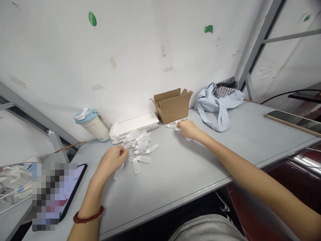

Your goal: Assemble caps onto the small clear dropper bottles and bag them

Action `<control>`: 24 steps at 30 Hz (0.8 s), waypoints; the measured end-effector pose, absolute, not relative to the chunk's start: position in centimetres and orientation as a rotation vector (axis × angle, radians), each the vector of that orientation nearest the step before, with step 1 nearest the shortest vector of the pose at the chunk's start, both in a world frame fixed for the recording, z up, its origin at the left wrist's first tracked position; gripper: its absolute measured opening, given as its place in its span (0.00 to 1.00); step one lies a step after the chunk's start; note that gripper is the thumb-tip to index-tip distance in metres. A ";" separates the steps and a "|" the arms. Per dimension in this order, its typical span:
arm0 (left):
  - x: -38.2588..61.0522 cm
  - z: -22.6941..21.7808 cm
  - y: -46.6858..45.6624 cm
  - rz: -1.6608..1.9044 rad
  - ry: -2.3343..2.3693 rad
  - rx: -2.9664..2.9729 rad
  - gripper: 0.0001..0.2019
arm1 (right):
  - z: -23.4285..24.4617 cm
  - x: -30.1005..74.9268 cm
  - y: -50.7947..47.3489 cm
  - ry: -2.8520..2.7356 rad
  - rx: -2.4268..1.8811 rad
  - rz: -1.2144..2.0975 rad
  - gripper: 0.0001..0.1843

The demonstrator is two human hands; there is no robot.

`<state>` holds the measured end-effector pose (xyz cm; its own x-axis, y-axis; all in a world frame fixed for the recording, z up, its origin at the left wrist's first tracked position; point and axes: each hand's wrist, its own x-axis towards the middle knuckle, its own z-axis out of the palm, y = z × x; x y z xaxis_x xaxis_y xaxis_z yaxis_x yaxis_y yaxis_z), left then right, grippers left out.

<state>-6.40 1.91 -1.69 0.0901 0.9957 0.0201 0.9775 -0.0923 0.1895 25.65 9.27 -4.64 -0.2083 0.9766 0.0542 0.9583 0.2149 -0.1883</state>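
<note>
My left hand point(112, 161) is closed around a small clear plastic vial point(118, 172) that hangs down from its fingers, right beside a pile of similar clear vials point(140, 147) on the grey table point(180, 174). My right hand point(188, 129) reaches far forward with curled fingers, pinching at small white plastic pieces point(172, 125) that lie in front of an open cardboard box point(172, 105). What sits between those fingers is too small to name. A red bead bracelet is on my left wrist.
A blue-lidded cup point(92, 124) and a stack of white bags point(135, 126) stand by the wall. A light blue cloth bag point(218, 100) lies right of the box. One phone point(293, 122) rests far right, another device point(65, 194) at the left edge.
</note>
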 end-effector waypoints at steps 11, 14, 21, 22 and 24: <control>-4.1 -2.5 1.3 0.531 1.771 2.241 0.12 | -4.8 24.4 8.4 -2.266 -1.641 0.259 0.10; -3.3 -2.5 1.0 0.613 1.648 2.183 0.12 | -4.3 23.8 7.7 -2.207 -1.396 0.469 0.12; -1.9 -2.5 0.4 0.745 1.476 2.006 0.20 | -2.9 22.8 5.6 -2.118 -0.952 1.062 0.16; -1.8 -2.6 0.4 0.746 1.457 1.979 0.21 | -2.7 22.7 5.4 -2.119 -0.940 1.108 0.16; -1.7 -2.6 0.4 0.736 1.425 1.941 0.22 | -2.5 22.6 5.0 -2.130 -0.917 1.176 0.15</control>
<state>-1.70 0.38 -2.58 0.2649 0.9611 0.0778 0.6200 -0.2316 0.7496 22.58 5.04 -2.47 -0.6258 0.7697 0.1259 0.3033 0.3889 -0.8700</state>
